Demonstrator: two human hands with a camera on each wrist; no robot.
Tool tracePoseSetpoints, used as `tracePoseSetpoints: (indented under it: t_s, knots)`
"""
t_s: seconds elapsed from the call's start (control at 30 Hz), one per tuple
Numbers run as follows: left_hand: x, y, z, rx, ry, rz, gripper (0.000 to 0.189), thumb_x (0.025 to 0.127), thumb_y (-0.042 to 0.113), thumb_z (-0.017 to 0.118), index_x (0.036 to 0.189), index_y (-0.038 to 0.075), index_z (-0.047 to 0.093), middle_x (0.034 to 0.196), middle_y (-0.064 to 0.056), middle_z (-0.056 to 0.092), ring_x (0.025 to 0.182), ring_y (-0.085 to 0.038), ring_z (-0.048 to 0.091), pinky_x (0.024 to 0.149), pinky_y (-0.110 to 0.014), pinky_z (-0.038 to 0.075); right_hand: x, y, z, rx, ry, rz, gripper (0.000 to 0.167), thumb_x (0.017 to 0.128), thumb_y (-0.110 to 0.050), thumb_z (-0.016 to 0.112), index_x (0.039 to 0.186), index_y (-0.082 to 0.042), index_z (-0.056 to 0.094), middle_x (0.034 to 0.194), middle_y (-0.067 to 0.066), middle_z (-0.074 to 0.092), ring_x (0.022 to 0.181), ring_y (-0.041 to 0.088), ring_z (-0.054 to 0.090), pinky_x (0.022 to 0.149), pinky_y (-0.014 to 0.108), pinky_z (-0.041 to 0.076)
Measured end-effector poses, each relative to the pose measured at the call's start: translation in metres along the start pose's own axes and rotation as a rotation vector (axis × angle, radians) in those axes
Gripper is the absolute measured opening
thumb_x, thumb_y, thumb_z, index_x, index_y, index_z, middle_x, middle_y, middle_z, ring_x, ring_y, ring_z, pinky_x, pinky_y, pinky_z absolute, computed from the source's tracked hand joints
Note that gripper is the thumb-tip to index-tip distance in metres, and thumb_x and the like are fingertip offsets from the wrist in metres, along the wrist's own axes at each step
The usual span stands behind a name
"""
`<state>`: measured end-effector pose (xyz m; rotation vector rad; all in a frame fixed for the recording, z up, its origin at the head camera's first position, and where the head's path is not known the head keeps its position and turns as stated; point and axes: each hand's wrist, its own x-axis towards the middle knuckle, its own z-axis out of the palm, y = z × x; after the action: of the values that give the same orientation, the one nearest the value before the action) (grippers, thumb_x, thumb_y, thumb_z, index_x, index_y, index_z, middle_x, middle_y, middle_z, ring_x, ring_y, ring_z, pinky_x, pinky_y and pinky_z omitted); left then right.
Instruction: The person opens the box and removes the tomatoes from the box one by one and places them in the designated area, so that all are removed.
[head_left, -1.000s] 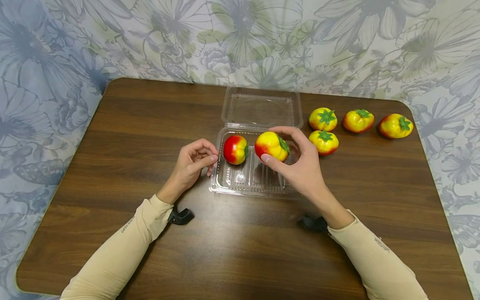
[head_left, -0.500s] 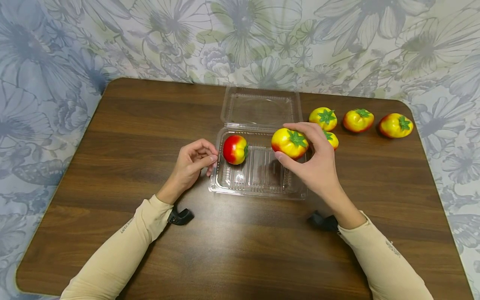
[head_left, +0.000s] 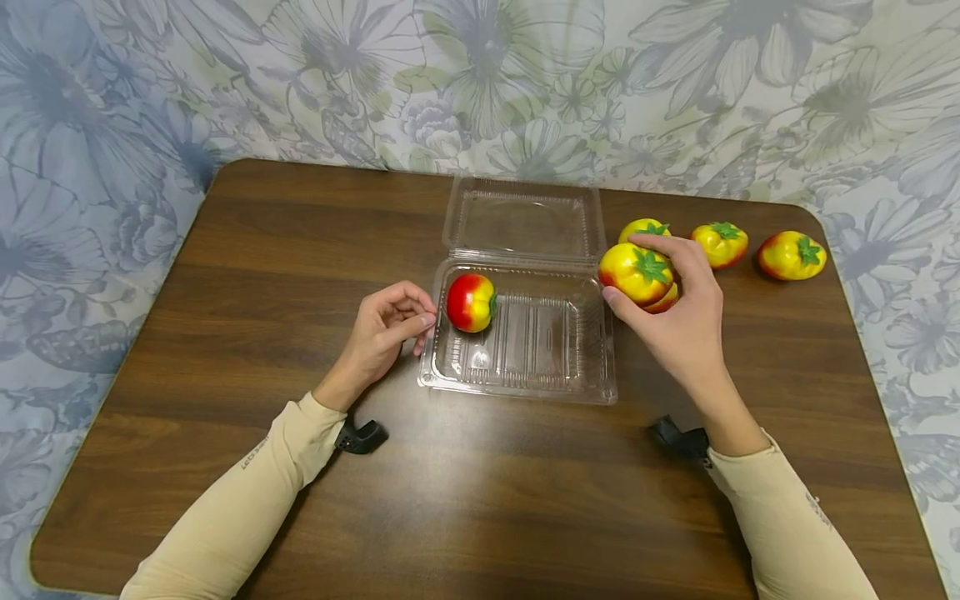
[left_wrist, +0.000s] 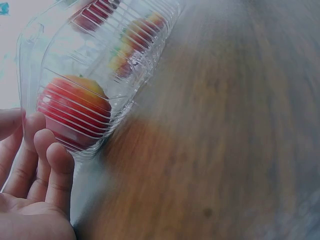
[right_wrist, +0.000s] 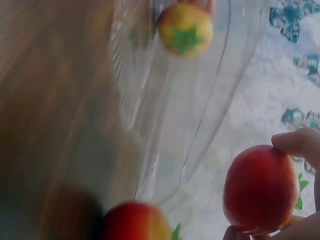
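A clear plastic clamshell container (head_left: 536,392) lies on the table with its lid folded back. At its left edge, my left hand (head_left: 386,329) pinches the rim between thumb and forefinger; the left wrist view shows the fingertips (left_wrist: 61,155) beside the container wall. One persimmon (head_left: 467,303), red and yellow, lies on its side in the left part of the container. My right hand (head_left: 678,308) holds another persimmon (head_left: 630,271) between thumb and fingers, green cap showing, just past the container's right edge. This held persimmon partly covers one behind it (head_left: 663,302).
Further persimmons stand at the back right: one partly hidden behind the right hand (head_left: 637,229), one beside it (head_left: 720,243), and one near the table's right corner (head_left: 791,255). The open lid (head_left: 525,217) reaches toward the floral wall (head_left: 480,83) behind the brown table (head_left: 300,233).
My right hand has carried its persimmon rightward from over the container to beyond its right edge, turning the green cap more into sight. The left hand has stayed at the rim.
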<state>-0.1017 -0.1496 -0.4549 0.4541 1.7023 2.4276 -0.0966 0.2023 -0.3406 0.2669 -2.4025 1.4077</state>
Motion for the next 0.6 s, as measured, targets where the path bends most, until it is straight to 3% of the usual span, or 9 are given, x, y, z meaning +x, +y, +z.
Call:
tracePoseSetpoints:
  t_s: [0.2,0.43,0.6]
  knots:
    - [0.001,0.0,-0.001,0.004,-0.005,0.011,0.01,0.094,-0.015,0.061,0.1,-0.008,0.063,0.077,-0.013,0.067,0.057,-0.028,0.054,0.046,-0.028,0.05,0.005,0.019,-0.019,-0.024,0.075,0.029,0.05,0.08,0.003,0.081,0.129,0.006,0.068,0.129,0.023,0.063,0.117,0.005,0.052,0.102,0.017,0.041]
    - [0.0,-0.001,0.0,0.0,-0.006,0.003,0.01,0.094,-0.015,0.061,0.1,-0.007,0.064,0.077,-0.014,0.067,0.057,-0.028,0.054,0.046,-0.028,0.05,0.005,0.036,-0.039,-0.023,0.141,0.063,0.05,0.081,-0.001,0.081,0.129,0.005,0.069,0.125,-0.005,0.065,0.117,0.008,0.055,0.099,0.015,0.045]
    - [-0.001,-0.001,0.0,-0.005,-0.004,0.0,0.011,0.094,-0.015,0.061,0.1,-0.006,0.064,0.077,-0.013,0.067,0.058,-0.027,0.055,0.046,-0.027,0.05,0.004,0.046,-0.051,-0.078,0.181,0.116,0.053,0.081,-0.004,0.082,0.131,0.003,0.068,0.124,-0.016,0.061,0.114,0.004,0.055,0.098,0.016,0.044]
